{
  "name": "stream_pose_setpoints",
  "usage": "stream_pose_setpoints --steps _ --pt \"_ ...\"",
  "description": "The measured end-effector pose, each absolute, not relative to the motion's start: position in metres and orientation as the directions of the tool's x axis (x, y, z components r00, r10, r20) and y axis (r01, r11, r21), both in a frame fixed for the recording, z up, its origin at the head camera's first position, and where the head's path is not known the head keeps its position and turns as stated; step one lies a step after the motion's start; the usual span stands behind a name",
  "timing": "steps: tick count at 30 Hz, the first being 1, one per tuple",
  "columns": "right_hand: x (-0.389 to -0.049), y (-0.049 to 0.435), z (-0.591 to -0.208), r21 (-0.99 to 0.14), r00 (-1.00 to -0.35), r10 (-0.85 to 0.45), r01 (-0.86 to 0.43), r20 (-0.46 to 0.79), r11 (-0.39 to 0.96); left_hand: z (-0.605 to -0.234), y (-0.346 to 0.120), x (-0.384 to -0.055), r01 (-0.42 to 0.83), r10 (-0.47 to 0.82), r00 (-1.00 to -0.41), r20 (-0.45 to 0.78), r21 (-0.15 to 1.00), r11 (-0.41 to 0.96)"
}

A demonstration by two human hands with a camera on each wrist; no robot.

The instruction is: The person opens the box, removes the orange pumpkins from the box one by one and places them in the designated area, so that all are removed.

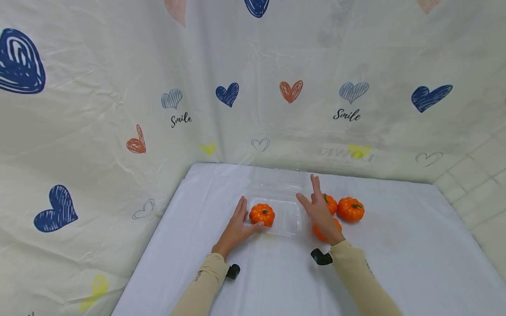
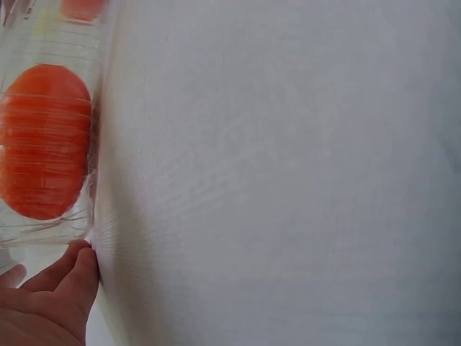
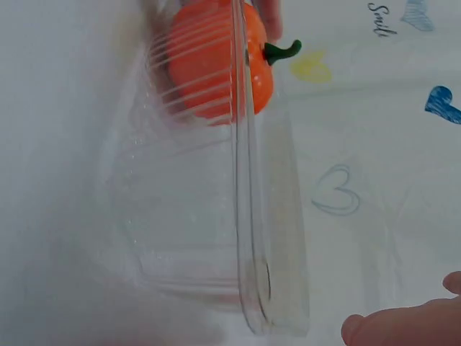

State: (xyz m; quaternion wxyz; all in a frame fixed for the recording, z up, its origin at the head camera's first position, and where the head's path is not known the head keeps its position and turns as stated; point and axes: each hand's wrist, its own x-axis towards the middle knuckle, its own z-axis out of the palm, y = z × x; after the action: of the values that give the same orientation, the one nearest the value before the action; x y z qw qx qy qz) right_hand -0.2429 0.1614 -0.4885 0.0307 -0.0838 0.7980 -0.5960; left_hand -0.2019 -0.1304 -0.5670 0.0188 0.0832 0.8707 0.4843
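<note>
A clear plastic box (image 1: 287, 221) sits on the table with its hinged lid (image 1: 278, 177) raised toward the back. One small orange pumpkin (image 1: 262, 215) with a green stem lies in its left part; the ribbed wall shows in front of it in the right wrist view. My left hand (image 1: 236, 228) is at the box's left side, fingers straight, thumb along the front; in the left wrist view its fingertips (image 2: 85, 249) are right at the box's lower corner. Past the box's right side, my right hand (image 1: 321, 215) is held with fingers extended and holds nothing, partly covering pumpkins behind it.
Three more orange pumpkins (image 1: 351, 210) stand clustered right of the box, two of them partly hidden by my right hand. A white cloth (image 1: 399, 245) covers the table. Behind it hangs a curtain (image 1: 253, 52) printed with hearts.
</note>
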Motion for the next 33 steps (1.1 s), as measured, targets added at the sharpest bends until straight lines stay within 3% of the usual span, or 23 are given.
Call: stream_pose_setpoints --steps 11,23,33 --pt "-0.244 0.13 -0.506 -0.932 -0.928 -0.372 -0.122 -0.015 0.342 -0.567 -0.13 -0.202 0.12 0.158 -0.986 0.041 0.841 0.528" --pt "-0.247 0.108 -0.513 -0.944 -0.824 -0.565 -0.153 -0.041 0.291 -0.569 -0.129 -0.201 0.132 0.168 -0.984 0.05 0.841 0.524" --pt "-0.249 0.1 -0.519 -0.942 -0.785 -0.612 -0.127 -0.096 0.311 -0.57 -0.129 -0.202 0.135 0.172 -0.984 0.053 0.854 0.503"
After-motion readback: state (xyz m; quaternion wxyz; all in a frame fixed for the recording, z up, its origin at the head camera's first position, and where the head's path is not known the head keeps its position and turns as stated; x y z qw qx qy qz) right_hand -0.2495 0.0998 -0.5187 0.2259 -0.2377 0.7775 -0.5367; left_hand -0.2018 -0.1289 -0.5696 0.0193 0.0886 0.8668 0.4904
